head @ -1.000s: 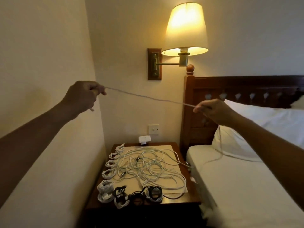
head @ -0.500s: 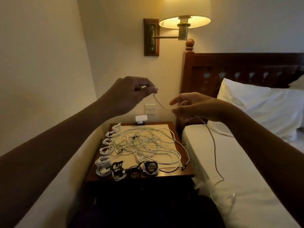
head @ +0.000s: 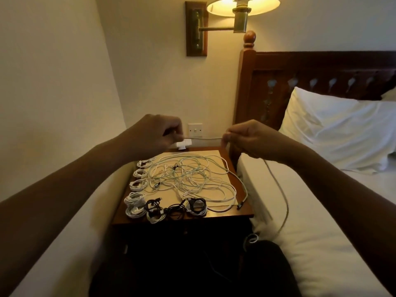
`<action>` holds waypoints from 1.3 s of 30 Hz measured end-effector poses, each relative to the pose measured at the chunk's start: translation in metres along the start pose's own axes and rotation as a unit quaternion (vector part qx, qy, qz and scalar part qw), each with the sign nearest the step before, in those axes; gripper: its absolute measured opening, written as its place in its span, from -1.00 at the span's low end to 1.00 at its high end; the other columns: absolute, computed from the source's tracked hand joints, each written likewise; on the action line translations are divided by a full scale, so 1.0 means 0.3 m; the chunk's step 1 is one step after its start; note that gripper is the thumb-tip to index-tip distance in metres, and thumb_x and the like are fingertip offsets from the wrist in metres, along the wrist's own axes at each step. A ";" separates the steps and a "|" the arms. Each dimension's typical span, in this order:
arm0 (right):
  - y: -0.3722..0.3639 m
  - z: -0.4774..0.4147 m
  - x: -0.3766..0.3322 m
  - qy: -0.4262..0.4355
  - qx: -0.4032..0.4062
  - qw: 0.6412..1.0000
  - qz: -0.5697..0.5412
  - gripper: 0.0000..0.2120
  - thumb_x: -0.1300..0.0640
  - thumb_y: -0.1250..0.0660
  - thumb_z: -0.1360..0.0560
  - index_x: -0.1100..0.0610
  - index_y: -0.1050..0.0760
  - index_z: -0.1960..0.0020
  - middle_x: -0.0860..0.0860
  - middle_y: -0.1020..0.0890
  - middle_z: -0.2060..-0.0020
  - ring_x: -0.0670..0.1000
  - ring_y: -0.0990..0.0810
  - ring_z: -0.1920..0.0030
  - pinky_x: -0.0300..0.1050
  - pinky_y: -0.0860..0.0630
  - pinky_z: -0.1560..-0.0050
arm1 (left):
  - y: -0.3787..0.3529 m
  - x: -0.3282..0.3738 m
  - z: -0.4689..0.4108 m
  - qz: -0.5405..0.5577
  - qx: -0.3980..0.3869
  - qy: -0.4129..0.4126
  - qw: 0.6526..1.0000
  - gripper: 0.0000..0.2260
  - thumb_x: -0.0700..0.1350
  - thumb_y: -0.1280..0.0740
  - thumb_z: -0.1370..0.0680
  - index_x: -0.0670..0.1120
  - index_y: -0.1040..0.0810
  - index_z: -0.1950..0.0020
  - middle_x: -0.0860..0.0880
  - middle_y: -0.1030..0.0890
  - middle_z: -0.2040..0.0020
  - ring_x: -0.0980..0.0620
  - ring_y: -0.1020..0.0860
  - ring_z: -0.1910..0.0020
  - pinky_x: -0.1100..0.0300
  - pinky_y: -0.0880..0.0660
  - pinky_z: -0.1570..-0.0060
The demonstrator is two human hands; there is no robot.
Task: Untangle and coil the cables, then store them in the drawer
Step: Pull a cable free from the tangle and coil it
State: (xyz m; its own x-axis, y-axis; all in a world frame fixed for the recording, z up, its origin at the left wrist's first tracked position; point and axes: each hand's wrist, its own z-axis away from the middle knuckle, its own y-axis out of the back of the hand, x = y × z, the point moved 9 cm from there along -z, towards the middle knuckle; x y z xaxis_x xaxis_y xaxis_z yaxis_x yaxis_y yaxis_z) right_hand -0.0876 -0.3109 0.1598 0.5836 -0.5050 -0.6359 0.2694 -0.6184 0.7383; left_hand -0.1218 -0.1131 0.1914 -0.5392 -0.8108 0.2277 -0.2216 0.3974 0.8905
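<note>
The left hand (head: pixel 156 133) pinched one end of the white cable (head: pixel 203 138). The right hand (head: pixel 246 138) pinched it a short span along, both above the nightstand (head: pixel 214 215). Slack dropped right of the nightstand, down the bed (head: pixel 321 243). A fresh coil was starting, I'd judge. Next, wind even loops and feed slack through. On the nightstand lay the tangle (head: pixel 188 176), with finished bundles (head: pixel 137 185) lining its left and front edges.

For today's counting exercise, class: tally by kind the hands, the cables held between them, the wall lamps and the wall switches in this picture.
hands: 2 (left hand, right hand)
held cable: 1
wall lamp: 1
wall switch: 1
Total: 5
</note>
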 end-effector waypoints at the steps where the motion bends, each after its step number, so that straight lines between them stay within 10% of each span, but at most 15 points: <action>1: -0.006 0.006 0.054 -0.015 0.002 0.999 0.053 -0.73 0.02 -0.19 -0.70 0.03 -0.64 -0.01 0.02 -0.60 0.29 -0.05 -0.52 0.34 -0.18 -0.43 0.30 | -0.010 -0.054 0.016 -0.025 -0.001 0.013 1.000 -0.93 -0.18 -0.40 -0.60 -0.09 -0.61 0.09 0.11 -0.56 0.27 0.19 -0.50 0.30 0.41 -0.31 0.32; 4: 0.003 0.055 0.256 -0.075 0.032 0.990 0.114 -0.75 0.08 -0.22 -0.70 0.05 -0.63 0.05 -0.11 -0.59 0.26 -0.27 -0.56 0.24 -0.17 -0.40 0.17 | -0.043 -0.278 0.086 -0.072 0.010 0.092 0.993 -0.81 -0.24 -0.41 -0.58 -0.04 -0.50 0.19 0.12 -0.50 0.35 0.15 -0.47 0.33 0.24 -0.33 0.32; 15: -0.021 0.332 0.786 -0.304 0.022 0.945 0.118 -0.69 -0.05 -0.19 -0.69 0.03 -0.62 0.09 0.03 -0.66 0.06 0.01 -0.60 0.07 -0.20 -0.45 0.15 | 0.008 -0.644 0.285 -0.112 0.082 0.333 0.932 -0.89 -0.22 -0.32 -0.61 -0.11 -0.52 0.12 -0.20 -0.63 0.14 -0.22 -0.50 0.19 0.06 -0.36 0.22; 18: -0.111 0.290 0.708 -0.295 -0.086 0.937 0.167 -0.55 -0.27 -0.19 -0.59 0.02 -0.61 -0.20 -0.05 -0.65 -0.10 0.01 -0.60 -0.10 -0.18 -0.52 -0.03 | -0.043 -0.487 0.191 -0.041 0.011 0.269 0.962 -0.84 -0.10 -0.34 -0.64 -0.09 -0.61 0.11 -0.06 -0.63 0.19 -0.06 -0.57 0.18 0.10 -0.37 0.22; 24: -0.242 0.046 0.144 -0.102 -0.022 0.994 -0.014 -0.34 -0.31 -0.27 -0.52 -0.03 -0.34 -0.53 -0.08 -0.54 -0.38 -0.08 -0.52 -0.33 0.00 -0.53 -0.33 | -0.174 -0.145 0.068 0.207 -0.046 0.179 0.961 -0.84 -0.10 -0.32 -0.66 -0.10 -0.65 0.03 0.01 -0.59 0.36 0.17 -0.44 0.49 0.30 -0.36 0.46; 28: -0.337 -0.020 -0.035 -0.050 -0.033 0.986 -0.155 -0.82 0.04 -0.26 -0.68 0.06 -0.55 -0.22 0.01 -0.68 0.17 -0.08 -0.67 0.18 -0.04 -0.67 0.06 | -0.154 -0.074 0.066 0.263 -0.001 0.161 0.951 -0.84 -0.10 -0.30 -0.67 -0.12 -0.64 0.00 -0.01 -0.57 0.35 0.16 -0.43 0.49 0.31 -0.36 0.48; 31: -0.231 -0.027 -0.019 -0.019 0.078 0.993 -0.090 -0.78 0.03 -0.25 -0.69 0.01 -0.66 -0.01 -0.10 -0.51 0.37 -0.17 -0.42 0.42 -0.16 -0.41 0.35 | -0.169 -0.091 0.138 0.255 -0.062 0.195 0.945 -0.78 -0.05 -0.28 -0.67 -0.12 -0.65 0.02 0.03 -0.53 0.41 0.13 -0.39 0.48 0.27 -0.33 0.44; 35: -0.198 -0.031 0.031 -0.003 0.129 0.991 0.020 -0.77 -0.04 -0.26 -0.67 -0.07 -0.67 0.02 -0.15 -0.61 0.29 -0.10 -0.52 0.30 -0.10 -0.45 0.23 | -0.245 -0.023 0.248 0.469 -0.158 0.249 0.833 -0.68 0.01 -0.23 -0.68 -0.22 -0.59 0.05 -0.03 -0.37 0.47 0.09 -0.24 0.56 0.28 -0.22 0.52; 39: -0.313 0.006 0.075 -0.040 0.112 0.993 -0.026 -0.76 0.01 -0.19 -0.71 -0.07 -0.63 -0.03 -0.22 -0.54 0.32 -0.17 -0.48 0.32 -0.23 -0.39 0.28 | -0.202 0.002 0.222 0.690 -0.032 0.197 0.696 -0.75 -0.13 -0.17 -0.67 -0.25 -0.57 -0.14 -0.02 -0.45 0.37 0.14 -0.28 0.53 0.28 -0.26 0.46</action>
State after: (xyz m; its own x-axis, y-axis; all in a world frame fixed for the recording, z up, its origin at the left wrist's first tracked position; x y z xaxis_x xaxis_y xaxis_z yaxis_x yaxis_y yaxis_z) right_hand -0.1012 -0.2651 0.0758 0.5085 -0.5086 -0.6948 0.1150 -0.7595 0.6402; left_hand -0.1629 -0.1091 0.1114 0.0648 0.2635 0.9625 0.3306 0.9044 -0.2698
